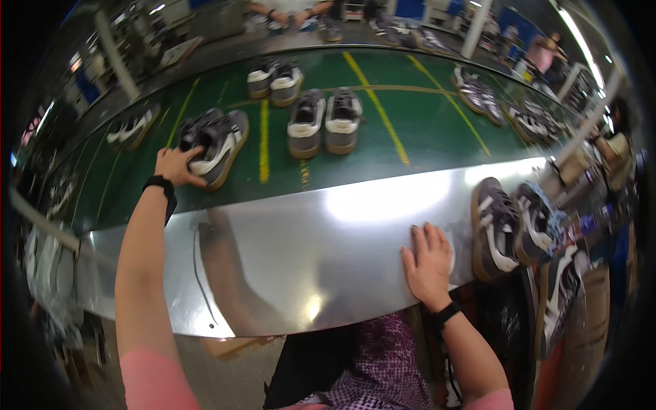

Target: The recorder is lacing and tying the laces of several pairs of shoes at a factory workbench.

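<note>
At the left of the green conveyor belt, my left hand reaches to the heel end of a pair of grey sneakers with white side stripes and gum soles. Its thumb and fingers bracket the heel of the nearer sneaker; the fingertips are partly hidden at the shoe's collar. My right hand lies flat on the shiny metal tabletop, fingers stretched out, holding nothing. To its right, another pair of grey sneakers stands at the table's edge, with blue tissue-like material on one.
More sneaker pairs stand on the belt between yellow lines, at the middle, far left and right. A single sneaker rests lower at the right, beside the table. Across the belt are a co-worker's hands. Another person is at the right.
</note>
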Demonstrator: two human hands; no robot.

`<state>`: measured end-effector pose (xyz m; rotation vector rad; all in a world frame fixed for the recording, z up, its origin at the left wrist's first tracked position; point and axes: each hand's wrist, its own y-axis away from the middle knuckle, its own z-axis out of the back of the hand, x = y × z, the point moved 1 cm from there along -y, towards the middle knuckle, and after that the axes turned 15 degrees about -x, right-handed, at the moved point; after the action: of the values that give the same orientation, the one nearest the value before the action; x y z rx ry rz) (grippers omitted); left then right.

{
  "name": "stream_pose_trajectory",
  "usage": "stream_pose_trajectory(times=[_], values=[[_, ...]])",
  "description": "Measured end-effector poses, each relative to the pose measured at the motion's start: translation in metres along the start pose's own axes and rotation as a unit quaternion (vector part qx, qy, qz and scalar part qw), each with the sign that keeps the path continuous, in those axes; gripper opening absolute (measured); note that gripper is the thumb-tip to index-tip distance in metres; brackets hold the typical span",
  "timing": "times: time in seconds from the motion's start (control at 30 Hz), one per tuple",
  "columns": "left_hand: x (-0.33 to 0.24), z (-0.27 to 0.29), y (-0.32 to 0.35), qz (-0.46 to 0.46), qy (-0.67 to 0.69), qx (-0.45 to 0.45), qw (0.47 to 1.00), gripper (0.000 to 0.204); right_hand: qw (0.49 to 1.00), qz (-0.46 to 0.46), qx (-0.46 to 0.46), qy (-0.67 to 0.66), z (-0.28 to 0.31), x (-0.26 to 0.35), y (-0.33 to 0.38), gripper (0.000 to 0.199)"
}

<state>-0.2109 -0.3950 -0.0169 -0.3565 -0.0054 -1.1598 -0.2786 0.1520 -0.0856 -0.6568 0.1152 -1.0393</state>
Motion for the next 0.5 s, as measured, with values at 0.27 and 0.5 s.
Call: stream_pose_trajectory(times=[0.27,0.5], values=[[-0.054,0.022,-0.003,-0.02,0.002,0.002,1.0,0.063,0.999,-0.03,-0.039,-0.022,-0.014,-0.003,0.006,0.048],[-0.176,0.09,0.093,-0.066,0.282,-0.054,0.956,0.041,0.995,-0.042,-0.054,-0.074,-0.011,-0.001,0.007,0.048]])
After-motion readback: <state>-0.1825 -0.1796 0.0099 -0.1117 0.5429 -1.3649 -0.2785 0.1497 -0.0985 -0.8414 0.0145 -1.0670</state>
